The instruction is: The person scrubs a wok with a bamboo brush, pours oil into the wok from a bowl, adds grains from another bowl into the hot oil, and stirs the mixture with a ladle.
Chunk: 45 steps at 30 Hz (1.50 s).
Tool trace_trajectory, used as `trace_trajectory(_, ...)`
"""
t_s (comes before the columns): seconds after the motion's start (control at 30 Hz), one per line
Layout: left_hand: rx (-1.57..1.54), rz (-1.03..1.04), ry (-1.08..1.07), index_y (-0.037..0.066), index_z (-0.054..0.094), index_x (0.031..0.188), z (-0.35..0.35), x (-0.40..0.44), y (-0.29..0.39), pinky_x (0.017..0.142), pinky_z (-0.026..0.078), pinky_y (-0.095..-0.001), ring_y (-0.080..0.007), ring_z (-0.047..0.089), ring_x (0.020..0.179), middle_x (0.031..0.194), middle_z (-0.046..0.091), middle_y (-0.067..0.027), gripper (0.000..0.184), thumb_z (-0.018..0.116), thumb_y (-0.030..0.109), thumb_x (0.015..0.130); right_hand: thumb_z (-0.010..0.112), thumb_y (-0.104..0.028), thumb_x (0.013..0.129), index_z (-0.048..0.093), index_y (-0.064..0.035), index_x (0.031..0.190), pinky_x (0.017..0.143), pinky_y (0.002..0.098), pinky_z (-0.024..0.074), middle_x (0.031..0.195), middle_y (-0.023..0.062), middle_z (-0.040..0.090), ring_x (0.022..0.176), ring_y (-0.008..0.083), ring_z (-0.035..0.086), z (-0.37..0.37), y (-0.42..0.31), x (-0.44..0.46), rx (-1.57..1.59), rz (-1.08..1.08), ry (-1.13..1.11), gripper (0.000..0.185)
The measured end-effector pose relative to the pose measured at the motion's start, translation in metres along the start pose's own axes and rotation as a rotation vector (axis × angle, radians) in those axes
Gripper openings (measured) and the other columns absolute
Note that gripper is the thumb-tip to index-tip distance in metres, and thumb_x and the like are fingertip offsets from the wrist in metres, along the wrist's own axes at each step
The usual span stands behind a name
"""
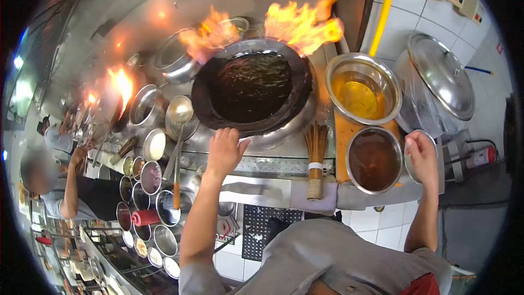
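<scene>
At the near rim of a large black wok (252,88) of dark liquid is my left hand (225,152). Its fingers are curled and the thumb points right; whether it grips the rim is unclear. Over on the right, my right hand (421,155) has bent fingers at a round metal container (410,168), mostly hidden behind it. A steel bowl of reddish-brown liquid (374,159) stands just left of that hand. Between the hands lies a bamboo wok brush (315,158). A ladle (179,117) with a wooden handle rests left of my left hand.
Tall flames (305,24) rise behind the wok. A steel basin of yellow oil (357,95) stands at its right, near a lidded pot (441,74). Several containers, a red squeeze bottle (146,217) among them, fill the left side. A co-worker (60,186) stands far left.
</scene>
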State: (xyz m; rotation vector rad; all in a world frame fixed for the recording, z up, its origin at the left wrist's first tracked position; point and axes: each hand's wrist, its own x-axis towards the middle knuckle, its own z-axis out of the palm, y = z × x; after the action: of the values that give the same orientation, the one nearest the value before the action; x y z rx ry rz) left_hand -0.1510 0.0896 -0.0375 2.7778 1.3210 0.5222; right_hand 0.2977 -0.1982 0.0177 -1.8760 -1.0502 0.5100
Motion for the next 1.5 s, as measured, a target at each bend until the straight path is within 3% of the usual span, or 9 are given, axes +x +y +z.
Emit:
trace_trajectory(0.1, -0.190, 0.033, 0.071, 0.002, 0.060, 0.086, 0.026, 0.002, -0.006, 0.077, 0.046, -0.0521, -0.0407, 0.056, 0.090, 0.089, 0.062, -0.0177, 0.030, 0.070, 0.031, 0.088, 0.058, -0.017, 0.100, 0.060, -0.0072, 0.100, 0.056, 0.0206, 0.0395, 0.075, -0.0043, 0.053, 0.067, 0.0040, 0.051, 0.047, -0.031, -0.024, 0.047, -0.101, -0.051, 0.010)
trace_trajectory(0.17, -0.267, -0.008, 0.163, 0.002, 0.061, 0.084, 0.033, 0.000, 0.020, 0.077, 0.047, -0.0519, -0.0414, 0.056, 0.088, 0.089, 0.063, -0.0183, 0.027, 0.070, 0.027, 0.088, 0.063, -0.016, 0.098, 0.060, -0.0025, 0.100, 0.068, 0.0242, 0.0480, 0.079, -0.0011, 0.058, 0.072, 0.0073, 0.056, 0.074, -0.055, -0.038, 0.031, -0.037, -0.109, 0.014)
trace_trajectory(0.27, -0.303, -0.057, 0.320, 0.002, 0.061, 0.081, 0.047, 0.009, 0.051, 0.079, 0.044, -0.0485, -0.0398, 0.056, 0.087, 0.086, 0.062, -0.0179, 0.026, 0.069, 0.025, 0.089, 0.063, -0.018, 0.098, 0.061, -0.0030, 0.098, 0.065, 0.0244, 0.0469, 0.079, -0.0019, 0.059, 0.071, 0.0063, 0.055, 0.110, -0.077, -0.060, 0.076, -0.067, -0.198, 0.015)
trace_trajectory(0.47, -0.221, -0.130, 0.310, 0.005, 0.064, 0.087, 0.051, 0.004, 0.070, 0.079, 0.048, -0.0480, -0.0339, 0.058, 0.094, 0.091, 0.064, -0.0130, 0.029, 0.064, 0.034, 0.092, 0.064, -0.021, 0.098, 0.061, -0.0041, 0.097, 0.063, 0.0257, 0.0470, 0.077, -0.0013, 0.059, 0.070, 0.0066, 0.057, 0.167, -0.074, -0.113, 0.088, -0.059, -0.224, 0.018)
trace_trajectory(0.6, -0.189, -0.175, 0.219, 0.006, 0.067, 0.095, 0.051, 0.006, 0.075, 0.082, 0.049, -0.0469, -0.0311, 0.058, 0.101, 0.096, 0.065, -0.0111, 0.031, 0.061, 0.036, 0.094, 0.063, -0.022, 0.098, 0.061, -0.0046, 0.096, 0.061, 0.0250, 0.0457, 0.077, -0.0008, 0.061, 0.068, 0.0066, 0.056, 0.179, -0.058, -0.162, 0.168, 0.099, -0.202, 0.018)
trace_trajectory(0.83, -0.248, -0.171, 0.123, 0.003, 0.068, 0.098, 0.037, 0.010, 0.072, 0.087, 0.049, -0.0478, -0.0340, 0.058, 0.105, 0.103, 0.067, -0.0150, 0.033, 0.061, 0.035, 0.095, 0.063, -0.026, 0.098, 0.063, -0.0047, 0.097, 0.058, 0.0248, 0.0428, 0.074, -0.0006, 0.062, 0.064, 0.0064, 0.053, 0.180, -0.048, -0.215, 0.120, 0.296, -0.161, 0.021)
trace_trajectory(1.0, -0.229, -0.181, 0.088, 0.007, 0.069, 0.102, 0.036, 0.009, 0.065, 0.087, 0.049, -0.0451, -0.0296, 0.058, 0.107, 0.104, 0.068, -0.0100, 0.033, 0.060, 0.038, 0.096, 0.063, -0.027, 0.098, 0.063, -0.0047, 0.098, 0.057, 0.0256, 0.0421, 0.075, -0.0002, 0.063, 0.063, 0.0069, 0.052, 0.195, -0.046, -0.205, 0.067, 0.269, -0.193, 0.023)
trace_trajectory(1.27, -0.204, -0.138, 0.094, 0.004, 0.069, 0.093, 0.039, 0.013, 0.054, 0.082, 0.052, -0.0472, -0.0335, 0.061, 0.099, 0.097, 0.068, -0.0146, 0.032, 0.063, 0.035, 0.094, 0.063, -0.026, 0.098, 0.062, -0.0040, 0.098, 0.057, 0.0248, 0.0414, 0.076, -0.0001, 0.062, 0.064, 0.0072, 0.051, 0.238, -0.053, -0.155, 0.079, 0.143, -0.386, 0.022)
trace_trajectory(1.5, -0.163, -0.159, 0.045, 0.007, 0.069, 0.094, 0.033, 0.018, 0.053, 0.081, 0.053, -0.0440, -0.0285, 0.061, 0.101, 0.095, 0.068, -0.0098, 0.032, 0.063, 0.038, 0.093, 0.065, -0.030, 0.097, 0.065, -0.0030, 0.100, 0.070, 0.0303, 0.0498, 0.080, 0.0046, 0.065, 0.075, 0.0137, 0.063, 0.274, -0.070, -0.099, 0.046, 0.073, -0.616, 0.027)
